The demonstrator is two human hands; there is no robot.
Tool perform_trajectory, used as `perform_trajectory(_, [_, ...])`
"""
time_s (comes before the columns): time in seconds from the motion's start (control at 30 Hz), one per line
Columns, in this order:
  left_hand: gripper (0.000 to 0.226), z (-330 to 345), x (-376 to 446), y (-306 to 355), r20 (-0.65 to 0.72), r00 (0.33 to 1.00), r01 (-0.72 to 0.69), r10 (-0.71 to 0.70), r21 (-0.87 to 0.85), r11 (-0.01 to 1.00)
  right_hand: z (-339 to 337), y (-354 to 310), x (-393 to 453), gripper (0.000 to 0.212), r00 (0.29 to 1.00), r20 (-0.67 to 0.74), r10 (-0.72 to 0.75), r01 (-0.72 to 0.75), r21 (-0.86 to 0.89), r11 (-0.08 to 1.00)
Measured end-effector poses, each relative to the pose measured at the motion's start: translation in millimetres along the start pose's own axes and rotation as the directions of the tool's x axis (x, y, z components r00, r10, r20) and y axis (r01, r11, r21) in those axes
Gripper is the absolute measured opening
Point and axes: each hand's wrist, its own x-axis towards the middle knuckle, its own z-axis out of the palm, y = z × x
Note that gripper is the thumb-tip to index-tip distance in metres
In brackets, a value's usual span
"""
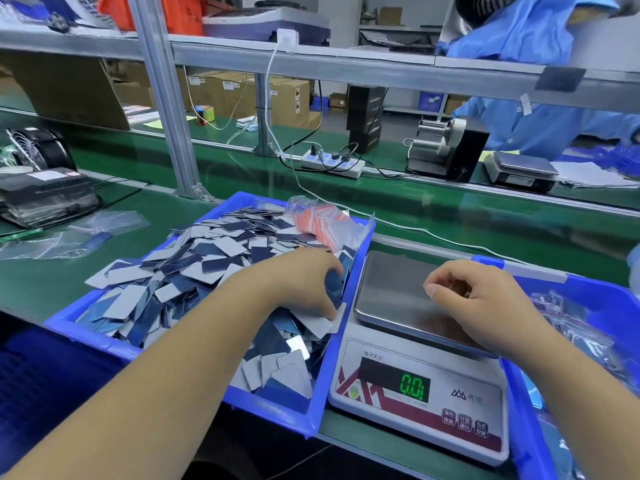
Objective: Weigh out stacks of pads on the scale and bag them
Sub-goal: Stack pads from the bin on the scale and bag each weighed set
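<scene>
Two hands, left hand [304,282] gripping pads [207,258], right hand [478,299] over scale [415,358]

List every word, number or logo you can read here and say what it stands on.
"0.0": green digits on the scale's display; a last character is unclear.
"电子天平": above that display, small and hardly readable.
Logo with brand characters on the scale: blurred.
Three button labels: blurred.
Carton labels: too small.
</scene>
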Motion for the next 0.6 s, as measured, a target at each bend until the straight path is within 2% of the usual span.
perform_trajectory(0.07, [0.062,-0.7,-0.4,3.5,0.002,1.0,-0.009,0.009,0.037,0.999,0.0,-0.5,-0.3,0.017,1.0,-0.006,-0.007,0.007,-0.002,1.0])
perform_trajectory(0.13, [0.035,-1.4,-0.8,5.9,-0.02,1.0,-0.022,0.023,0.037,0.999,0.1,-0.4,-0.6,0.017,1.0,-0.009,-0.01,0.01,-0.002,1.0])
perform_trajectory(0.2, [0.026,-2.5,-1.3,6.3,-0.039,0.999,-0.004,0.007,0.061,0.998,0.2,0.4,-0.7,0.017,1.0,-0.007,-0.011,0.011,-0.001,1.0])
perform_trajectory(0.27, [0.034,-3.2,-1.8,5.9,-0.03,0.999,0.042,-0.04,0.083,0.996,0.3,0.7,-0.5,0.018,1.0,-0.004,-0.015,0.015,0.0,1.0])
perform_trajectory(0.4, [0.068,1.6,-2.3,5.0,0.03,0.992,0.116,-0.123,0.17,0.979,0.6,1.0,-0.4,0.016,1.0,0.003,-0.024,0.024,0.005,1.0])
perform_trajectory(0.6, [0.084,-3.4,-3.1,3.8,0.134,0.983,0.101,-0.129,0.202,0.974,0.3,0.8,0.1,0.016,1.0,0.015,-0.02,0.02,0.009,1.0])
